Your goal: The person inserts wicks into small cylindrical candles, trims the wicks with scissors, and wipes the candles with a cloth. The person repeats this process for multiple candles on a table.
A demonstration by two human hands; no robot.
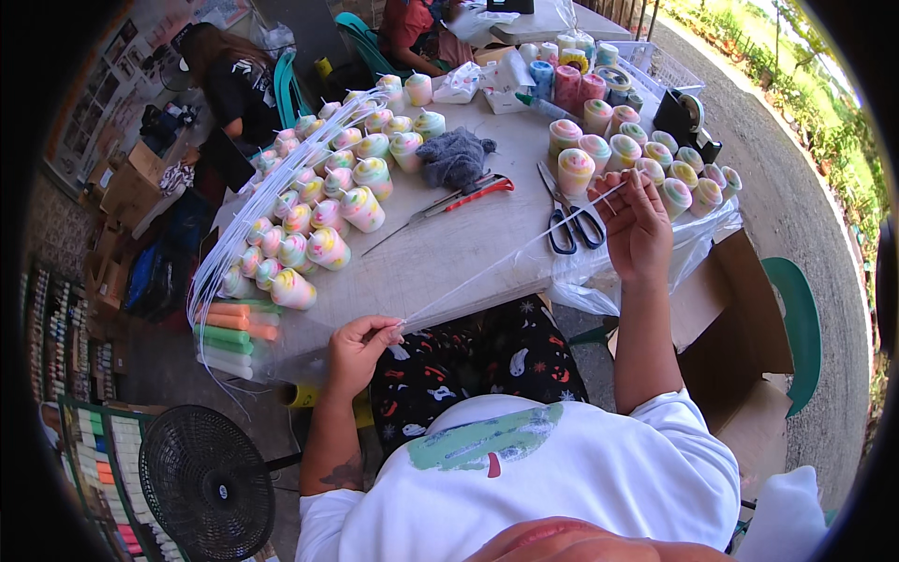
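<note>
A thin white string (496,261), like candle wick, runs taut on a slant between my hands above the table's front edge. My left hand (356,354) pinches its lower end near my lap. Further up and to the right, my right hand (637,225) grips the other end between thumb and fingers. Blue-black scissors (567,217) lie just left of my right hand. Several pastel swirled candles (328,248) in cup shapes stand at the left, many with white wicks. A long bundle of white strings (245,217) drapes over them. More pastel candles (595,148) stand beyond my right hand.
On the table (412,272) lie a red-handled cutter (482,192), a grey cloth (454,157) and coloured sticks (234,323). A black tape dispenser (688,122) stands at the back right. A black fan (208,482), a cardboard box (740,309) and a green chair (794,328) flank me. Two people sit beyond.
</note>
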